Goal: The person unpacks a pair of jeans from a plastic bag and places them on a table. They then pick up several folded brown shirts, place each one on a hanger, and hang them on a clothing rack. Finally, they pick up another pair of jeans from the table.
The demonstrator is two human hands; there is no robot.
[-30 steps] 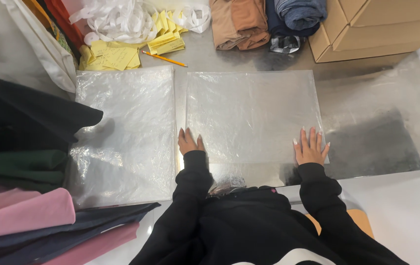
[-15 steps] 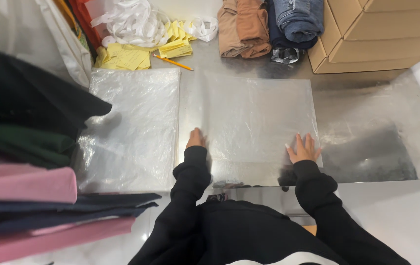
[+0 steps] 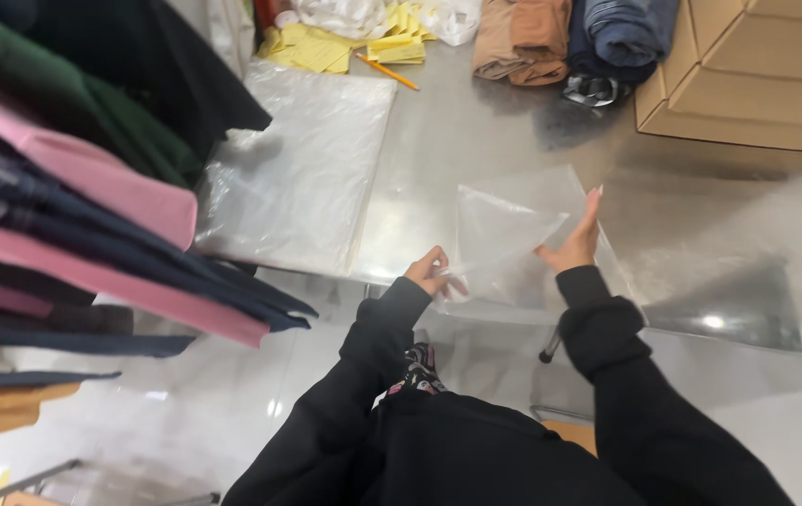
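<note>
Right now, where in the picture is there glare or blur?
Head view: glare on the metal table, brightest at its lower right; the stack of plastic bags shines white; the clear bag between left hand and right hand looks hazy; the hanging clothes are soft.

Shiny steel table (image 3: 476,159) bearing a stack of clear plastic bags (image 3: 302,169), yellow paper slips (image 3: 326,47), pencil (image 3: 388,71), folded garments (image 3: 569,37), cardboard boxes (image 3: 748,84).

two hands (image 3: 504,258), one pencil (image 3: 387,71), two cardboard boxes (image 3: 748,84)
</note>
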